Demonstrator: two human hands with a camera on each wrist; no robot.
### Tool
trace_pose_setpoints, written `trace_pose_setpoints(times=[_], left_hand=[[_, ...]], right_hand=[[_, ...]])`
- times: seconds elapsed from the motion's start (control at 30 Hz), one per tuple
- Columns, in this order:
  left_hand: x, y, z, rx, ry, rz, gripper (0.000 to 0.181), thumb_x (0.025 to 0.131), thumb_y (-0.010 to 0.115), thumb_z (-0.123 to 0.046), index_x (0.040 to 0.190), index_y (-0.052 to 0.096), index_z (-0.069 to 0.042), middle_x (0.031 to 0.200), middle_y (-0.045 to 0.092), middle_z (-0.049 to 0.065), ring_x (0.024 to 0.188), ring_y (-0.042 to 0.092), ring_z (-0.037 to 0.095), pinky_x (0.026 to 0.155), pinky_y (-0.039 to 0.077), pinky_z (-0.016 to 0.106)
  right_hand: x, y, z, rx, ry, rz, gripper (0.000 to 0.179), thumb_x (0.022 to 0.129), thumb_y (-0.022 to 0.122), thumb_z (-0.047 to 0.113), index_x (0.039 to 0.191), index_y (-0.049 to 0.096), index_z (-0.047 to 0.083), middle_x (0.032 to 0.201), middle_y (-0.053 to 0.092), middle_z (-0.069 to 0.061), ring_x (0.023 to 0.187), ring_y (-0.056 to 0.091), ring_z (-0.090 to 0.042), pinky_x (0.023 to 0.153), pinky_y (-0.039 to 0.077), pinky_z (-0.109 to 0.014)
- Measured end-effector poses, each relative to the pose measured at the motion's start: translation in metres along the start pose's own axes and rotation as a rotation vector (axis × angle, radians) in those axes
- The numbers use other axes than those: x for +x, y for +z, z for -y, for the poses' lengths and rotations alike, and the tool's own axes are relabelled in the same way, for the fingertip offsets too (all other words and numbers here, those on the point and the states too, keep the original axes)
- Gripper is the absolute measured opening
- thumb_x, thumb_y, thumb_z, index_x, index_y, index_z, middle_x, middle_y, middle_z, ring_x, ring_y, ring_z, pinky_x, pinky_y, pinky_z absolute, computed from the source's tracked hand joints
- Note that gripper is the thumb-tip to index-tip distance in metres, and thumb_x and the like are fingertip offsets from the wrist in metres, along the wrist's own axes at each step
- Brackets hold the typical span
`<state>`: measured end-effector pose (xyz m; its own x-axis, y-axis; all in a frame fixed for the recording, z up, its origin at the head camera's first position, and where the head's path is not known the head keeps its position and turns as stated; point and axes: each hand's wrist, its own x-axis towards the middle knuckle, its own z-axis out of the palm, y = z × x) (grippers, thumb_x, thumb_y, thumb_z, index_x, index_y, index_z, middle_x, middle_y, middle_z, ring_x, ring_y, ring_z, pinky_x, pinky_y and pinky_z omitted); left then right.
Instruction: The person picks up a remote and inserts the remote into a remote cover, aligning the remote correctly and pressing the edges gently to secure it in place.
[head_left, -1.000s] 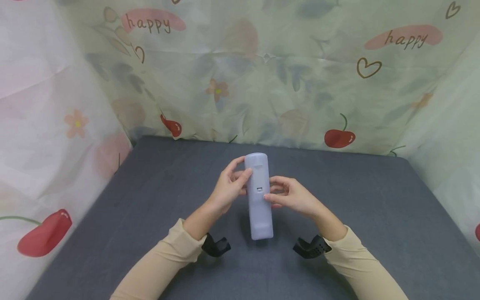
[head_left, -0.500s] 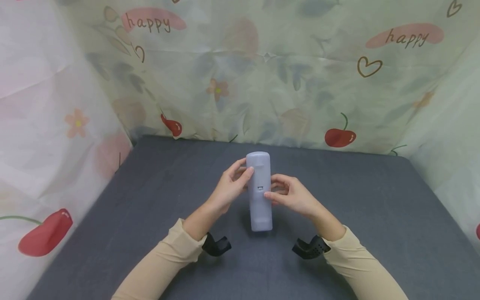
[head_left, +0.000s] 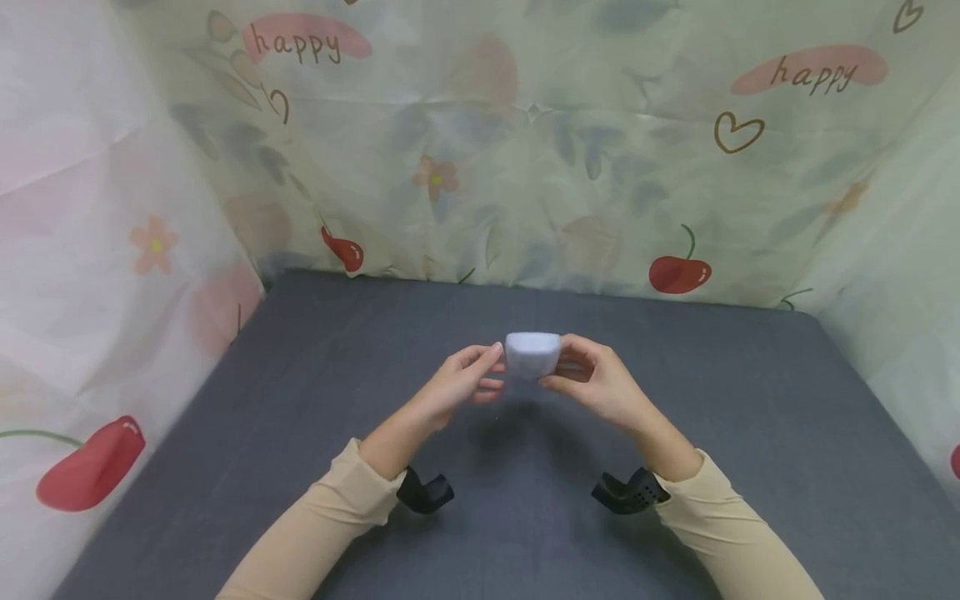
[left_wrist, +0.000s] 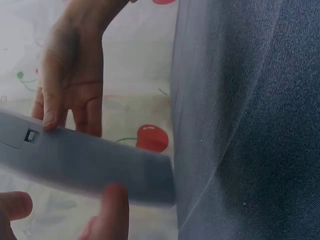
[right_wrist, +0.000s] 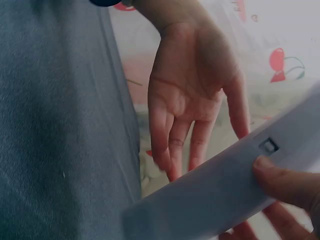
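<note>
A pale lilac remote control (head_left: 533, 356) is held up over the table, end-on to the head view. My right hand (head_left: 607, 383) grips it between thumb and fingers at its right side. In the right wrist view the right thumb (right_wrist: 280, 182) presses on its back, beside the small battery cover latch (right_wrist: 269, 146). My left hand (head_left: 461, 383) is just to its left, fingers loosely extended and thumb raised by the edge. The left palm (right_wrist: 190, 80) shows in the right wrist view, gripping nothing. The button side of the remote is hidden.
A dark grey cloth (head_left: 300, 400) covers the table. Pale printed curtains (head_left: 480, 167) with cherries and hearts stand behind it and on both sides. Black wrist mounts (head_left: 426, 492) hang below both cuffs.
The remote control has tipped from showing its long back to showing its end. The left hand has let go and moved slightly down; the right hand still holds the remote.
</note>
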<state>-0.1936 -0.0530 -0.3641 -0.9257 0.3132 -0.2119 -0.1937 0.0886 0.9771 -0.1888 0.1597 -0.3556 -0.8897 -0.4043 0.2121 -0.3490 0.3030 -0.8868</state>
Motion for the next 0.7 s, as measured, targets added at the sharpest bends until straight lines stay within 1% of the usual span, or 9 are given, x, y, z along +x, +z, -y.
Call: trace_pose_setpoints(times=[0.1, 0.17, 0.2, 0.27, 0.33, 0.4, 0.47, 0.57, 0.7], left_hand=[[0.0006, 0.0002, 0.0006, -0.037, -0.075, 0.080, 0.053, 0.099, 0.041, -0.039, 0.131, 0.043, 0.003, 0.117, 0.058, 0.019, 0.089, 0.069, 0.022, 0.086, 0.054, 0.035], [0.0007, 0.0002, -0.0001, -0.062, -0.095, 0.119, 0.055, 0.099, 0.043, -0.039, 0.132, 0.042, 0.004, 0.114, 0.059, 0.018, 0.081, 0.068, 0.015, 0.081, 0.056, 0.032], [0.0007, 0.0003, -0.0005, -0.074, -0.093, 0.131, 0.055, 0.098, 0.044, -0.038, 0.133, 0.042, 0.004, 0.115, 0.059, 0.018, 0.080, 0.067, 0.013, 0.080, 0.056, 0.031], [0.0008, 0.0004, -0.0014, -0.094, -0.085, 0.133, 0.054, 0.097, 0.047, -0.034, 0.135, 0.040, 0.004, 0.119, 0.058, 0.018, 0.081, 0.066, 0.011, 0.080, 0.056, 0.029], [0.0007, 0.0007, -0.0021, -0.108, -0.064, 0.121, 0.053, 0.097, 0.050, -0.028, 0.138, 0.037, 0.003, 0.124, 0.056, 0.022, 0.085, 0.065, 0.011, 0.082, 0.055, 0.031], [0.0007, 0.0010, -0.0025, -0.120, -0.052, 0.099, 0.054, 0.095, 0.053, -0.022, 0.141, 0.035, 0.001, 0.128, 0.055, 0.023, 0.086, 0.065, 0.011, 0.084, 0.054, 0.032], [0.0004, 0.0012, -0.0025, -0.127, -0.037, 0.089, 0.055, 0.094, 0.055, -0.017, 0.142, 0.032, -0.002, 0.128, 0.056, 0.025, 0.086, 0.066, 0.010, 0.086, 0.054, 0.032], [-0.0006, 0.0011, -0.0023, -0.142, 0.000, 0.087, 0.057, 0.093, 0.056, -0.012, 0.143, 0.030, -0.005, 0.126, 0.057, 0.025, 0.084, 0.066, 0.009, 0.084, 0.054, 0.031], [-0.0016, 0.0009, -0.0022, -0.170, 0.058, 0.084, 0.060, 0.092, 0.056, -0.007, 0.144, 0.027, -0.008, 0.124, 0.057, 0.025, 0.083, 0.065, 0.008, 0.081, 0.055, 0.029]], right_hand=[[-0.0008, 0.0003, -0.0028, -0.044, -0.089, -0.008, 0.032, 0.079, 0.071, 0.001, 0.110, 0.061, 0.001, 0.107, 0.063, -0.006, 0.101, 0.060, -0.003, 0.093, 0.051, -0.039], [-0.0021, 0.0008, -0.0043, -0.083, -0.152, -0.005, 0.031, 0.079, 0.070, -0.001, 0.109, 0.062, 0.002, 0.107, 0.064, -0.007, 0.102, 0.057, 0.002, 0.096, 0.049, -0.037], [-0.0027, 0.0011, -0.0049, -0.106, -0.177, -0.006, 0.030, 0.079, 0.070, -0.003, 0.108, 0.063, 0.002, 0.107, 0.064, -0.008, 0.102, 0.055, 0.003, 0.096, 0.048, -0.035], [-0.0040, 0.0019, -0.0052, -0.154, -0.222, -0.014, 0.030, 0.077, 0.070, -0.005, 0.106, 0.065, 0.004, 0.109, 0.066, -0.010, 0.104, 0.053, 0.002, 0.096, 0.047, -0.030], [-0.0048, 0.0028, -0.0046, -0.204, -0.248, -0.033, 0.031, 0.075, 0.072, -0.006, 0.103, 0.067, 0.007, 0.110, 0.067, -0.010, 0.105, 0.050, -0.001, 0.094, 0.044, -0.027], [-0.0048, 0.0038, -0.0045, -0.239, -0.266, -0.054, 0.031, 0.073, 0.073, -0.007, 0.099, 0.069, 0.010, 0.110, 0.068, -0.010, 0.106, 0.049, -0.004, 0.091, 0.041, -0.028], [-0.0046, 0.0046, -0.0047, -0.256, -0.281, -0.065, 0.031, 0.072, 0.073, -0.008, 0.097, 0.069, 0.011, 0.112, 0.067, -0.010, 0.105, 0.048, -0.007, 0.088, 0.041, -0.030], [-0.0048, 0.0051, -0.0044, -0.261, -0.284, -0.069, 0.030, 0.073, 0.072, -0.008, 0.097, 0.068, 0.011, 0.115, 0.065, -0.011, 0.106, 0.049, -0.011, 0.086, 0.044, -0.028], [-0.0055, 0.0053, -0.0032, -0.207, -0.258, -0.060, 0.027, 0.078, 0.067, -0.010, 0.099, 0.067, 0.007, 0.122, 0.060, -0.012, 0.111, 0.052, -0.011, 0.084, 0.051, -0.027]])
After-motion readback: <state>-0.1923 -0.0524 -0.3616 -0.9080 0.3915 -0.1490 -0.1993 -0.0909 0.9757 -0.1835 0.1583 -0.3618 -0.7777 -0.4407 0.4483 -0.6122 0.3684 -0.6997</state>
